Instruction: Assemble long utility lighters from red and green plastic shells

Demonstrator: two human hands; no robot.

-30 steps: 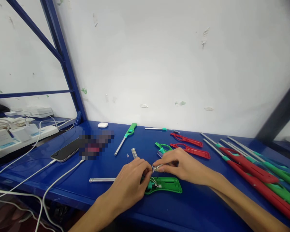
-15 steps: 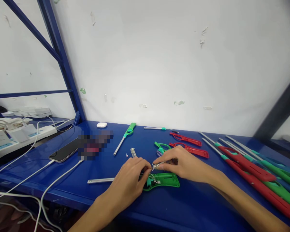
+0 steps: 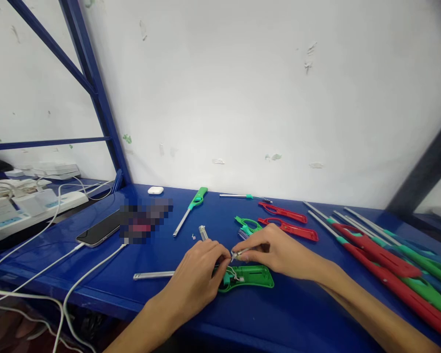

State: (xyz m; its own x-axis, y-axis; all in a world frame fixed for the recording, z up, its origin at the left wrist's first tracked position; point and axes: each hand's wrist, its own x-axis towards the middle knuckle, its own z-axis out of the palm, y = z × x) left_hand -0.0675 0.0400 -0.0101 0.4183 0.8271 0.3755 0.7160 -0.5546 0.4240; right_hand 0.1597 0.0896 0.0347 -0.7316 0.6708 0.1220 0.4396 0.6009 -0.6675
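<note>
Hardly anything has changed over the last second: the view has drifted very slightly, and the pinch is in the same place. With twelve o'clock towards the wall, the right hand grasps a small metal part between thumb and fingers, its end pointing to nine o'clock. Thumb and forefinger of the left hand are closed on that end, as they were before, so the two hands meet at the part just above the worktop.

From that meeting point, an opened green lighter body lies at about five o'clock, white wires showing inside; it has not visibly moved on the worktop. A silver rod emerges at nine o'clock from under the left hand, likewise unshifted. A short metallic piece remains at ten o'clock, near the left knuckles, with tiny white scraps beside it. Also unchanged are the whole green lighter at eleven, two red shells at two, and the pile of lighters at three.
</note>
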